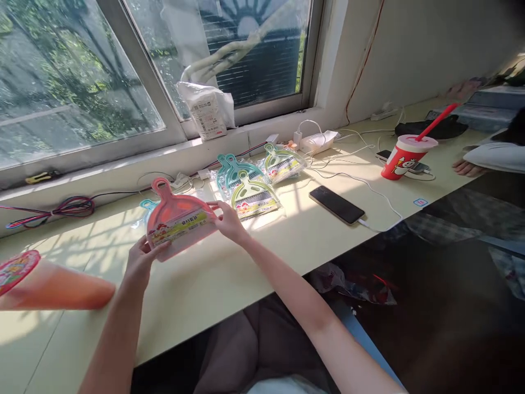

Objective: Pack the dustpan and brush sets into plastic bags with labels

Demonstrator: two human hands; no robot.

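A pink dustpan (180,210) with a printed label band is held up above the table, its round handle pointing up and away from me. My left hand (141,257) grips its lower left corner. At its right edge, my right hand (225,220) pinches the side near the label. Just behind lie packaged dustpan sets: a green one (253,198) with a dark brush under its label, teal ones (240,171), and another pale green one (283,164). Part of a light blue one (147,206) shows behind the pink dustpan.
A tall drink cup (57,284) is at left. A black phone (337,204) on a white cable and a red cup (406,158) with a straw are at right. Bundled wires (69,209) run along the wall. Another person's hand (470,164) rests at far right.
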